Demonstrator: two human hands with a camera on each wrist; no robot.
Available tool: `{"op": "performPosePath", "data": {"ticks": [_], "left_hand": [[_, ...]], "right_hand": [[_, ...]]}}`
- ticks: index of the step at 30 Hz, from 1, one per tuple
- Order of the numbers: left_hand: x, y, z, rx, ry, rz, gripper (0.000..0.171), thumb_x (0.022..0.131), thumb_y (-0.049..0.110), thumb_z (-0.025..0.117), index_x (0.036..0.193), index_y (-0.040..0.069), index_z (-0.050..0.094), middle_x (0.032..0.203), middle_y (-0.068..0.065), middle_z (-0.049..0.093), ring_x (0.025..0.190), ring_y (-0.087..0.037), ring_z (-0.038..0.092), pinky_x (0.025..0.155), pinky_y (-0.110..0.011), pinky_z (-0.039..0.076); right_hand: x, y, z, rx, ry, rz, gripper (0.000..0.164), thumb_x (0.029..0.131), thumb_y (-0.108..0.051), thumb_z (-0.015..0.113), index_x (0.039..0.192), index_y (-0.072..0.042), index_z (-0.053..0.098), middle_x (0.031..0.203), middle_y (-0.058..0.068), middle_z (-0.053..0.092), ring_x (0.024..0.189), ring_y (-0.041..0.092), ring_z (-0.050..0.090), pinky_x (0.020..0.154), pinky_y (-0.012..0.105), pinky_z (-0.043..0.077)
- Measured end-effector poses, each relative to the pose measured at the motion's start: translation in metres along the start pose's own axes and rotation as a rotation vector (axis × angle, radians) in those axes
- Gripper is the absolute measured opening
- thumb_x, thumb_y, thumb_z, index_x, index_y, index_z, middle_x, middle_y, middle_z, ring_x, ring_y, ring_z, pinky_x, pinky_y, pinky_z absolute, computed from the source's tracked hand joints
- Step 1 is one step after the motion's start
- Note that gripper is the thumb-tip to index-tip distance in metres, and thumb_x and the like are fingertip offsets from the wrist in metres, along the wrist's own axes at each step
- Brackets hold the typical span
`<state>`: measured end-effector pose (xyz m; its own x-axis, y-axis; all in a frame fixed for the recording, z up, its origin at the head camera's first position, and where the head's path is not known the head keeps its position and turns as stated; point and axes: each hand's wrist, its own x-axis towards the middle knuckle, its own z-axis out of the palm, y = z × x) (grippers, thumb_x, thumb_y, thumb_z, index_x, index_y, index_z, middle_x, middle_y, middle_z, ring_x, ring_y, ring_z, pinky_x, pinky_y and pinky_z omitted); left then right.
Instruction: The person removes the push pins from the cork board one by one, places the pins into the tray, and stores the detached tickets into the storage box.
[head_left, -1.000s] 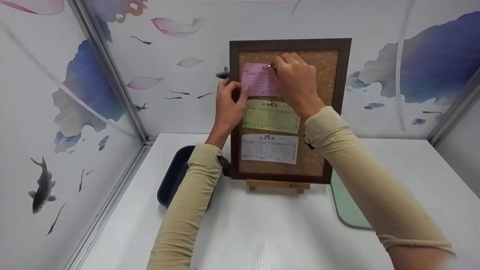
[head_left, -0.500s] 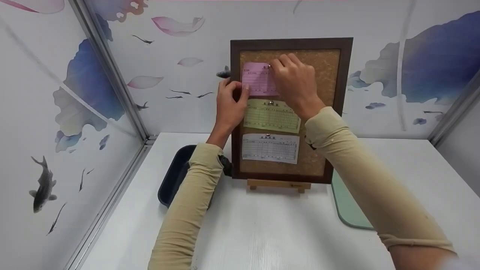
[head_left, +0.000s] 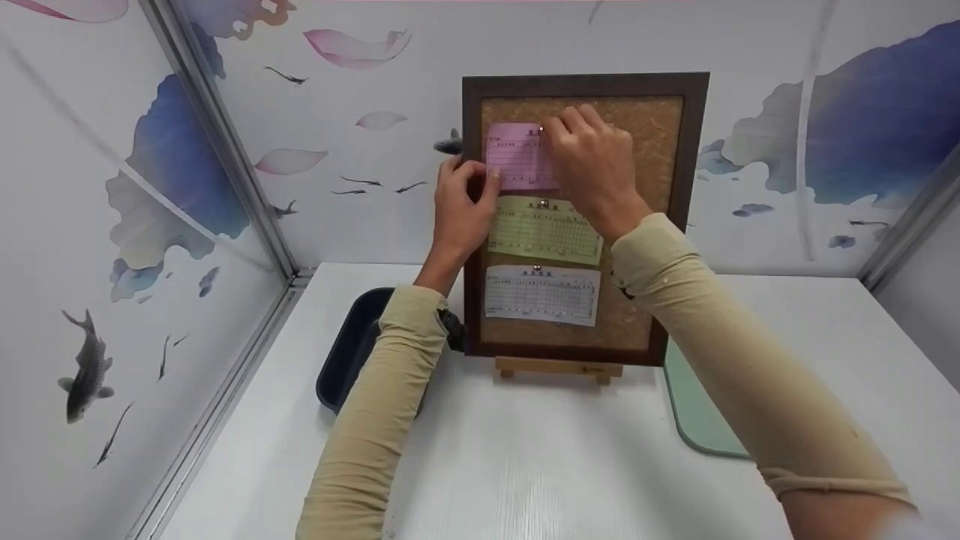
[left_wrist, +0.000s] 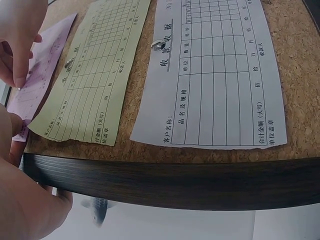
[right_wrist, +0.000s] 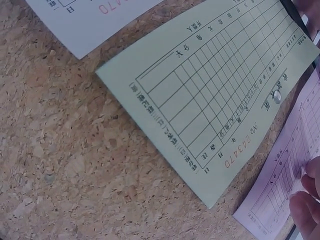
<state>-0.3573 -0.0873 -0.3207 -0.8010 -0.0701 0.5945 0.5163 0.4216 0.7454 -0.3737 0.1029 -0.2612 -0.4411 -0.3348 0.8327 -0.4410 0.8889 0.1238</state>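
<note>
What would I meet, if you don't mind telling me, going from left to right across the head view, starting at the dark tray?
Dark tray, left hand, pink slip, right hand, green mat.

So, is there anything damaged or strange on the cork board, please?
Yes, the green slip and white slip have ragged left ends, perhaps from being torn off. The pink slip is partly covered, so I cannot judge it.
</note>
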Motion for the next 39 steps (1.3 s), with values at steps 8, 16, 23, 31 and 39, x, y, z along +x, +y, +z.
{"op": "performPosePath", "data": {"ticks": [8, 16, 23, 31, 39], "left_hand": [[0.0002, -0.0001, 0.0, -0.001, -0.001, -0.001, 0.026, 0.11, 0.029, 0.064, 0.115, 0.004, 0.073, 0.152, -0.016, 0.051, 0.138, -0.026, 0.053, 0.117, -0.039, 0.047], [0.0011, 0.0009, 0.001, 0.017, 0.0, -0.02, 0.027, 0.111, 0.029, 0.063, 0.116, 0.005, 0.074, 0.155, -0.016, 0.051, 0.148, -0.028, 0.049, 0.123, -0.04, 0.043], [0.0, 0.0004, 0.0016, 0.01, 0.003, -0.031, 0.026, 0.111, 0.029, 0.063, 0.116, 0.005, 0.073, 0.154, -0.016, 0.051, 0.142, -0.026, 0.052, 0.119, -0.039, 0.046], [0.0001, 0.0005, 0.0032, -0.001, 0.003, -0.025, 0.025, 0.11, 0.029, 0.064, 0.114, 0.006, 0.073, 0.149, -0.015, 0.053, 0.133, -0.024, 0.055, 0.113, -0.037, 0.049], [-0.0011, -0.0005, 0.0039, -0.014, 0.023, -0.035, 0.028, 0.111, 0.033, 0.061, 0.113, 0.007, 0.071, 0.14, -0.011, 0.056, 0.117, -0.02, 0.056, 0.1, -0.032, 0.052]], "right_hand": [[-0.0024, 0.0033, 0.0036, 0.021, 0.041, -0.022, 0.029, 0.114, -0.019, 0.055, 0.108, 0.0, 0.075, 0.104, 0.017, 0.077, 0.096, 0.036, 0.072, 0.068, 0.054, 0.063], [-0.0007, 0.0021, 0.0035, 0.156, 0.06, -0.017, 0.016, 0.109, -0.016, 0.066, 0.112, -0.004, 0.076, 0.108, 0.014, 0.079, 0.102, 0.033, 0.074, 0.071, 0.055, 0.063], [0.0019, -0.0037, 0.0033, 0.159, 0.018, -0.002, 0.02, 0.111, -0.014, 0.06, 0.115, -0.002, 0.075, 0.113, 0.016, 0.078, 0.105, 0.035, 0.074, 0.072, 0.058, 0.063], [0.0029, -0.0008, 0.0006, 0.182, 0.008, 0.036, 0.017, 0.11, -0.012, 0.062, 0.113, -0.003, 0.077, 0.111, 0.017, 0.079, 0.105, 0.035, 0.074, 0.074, 0.058, 0.063], [0.007, -0.0041, -0.0003, 0.207, 0.001, 0.069, 0.017, 0.108, -0.013, 0.066, 0.11, -0.002, 0.078, 0.109, 0.017, 0.08, 0.104, 0.035, 0.074, 0.077, 0.058, 0.063]]}}
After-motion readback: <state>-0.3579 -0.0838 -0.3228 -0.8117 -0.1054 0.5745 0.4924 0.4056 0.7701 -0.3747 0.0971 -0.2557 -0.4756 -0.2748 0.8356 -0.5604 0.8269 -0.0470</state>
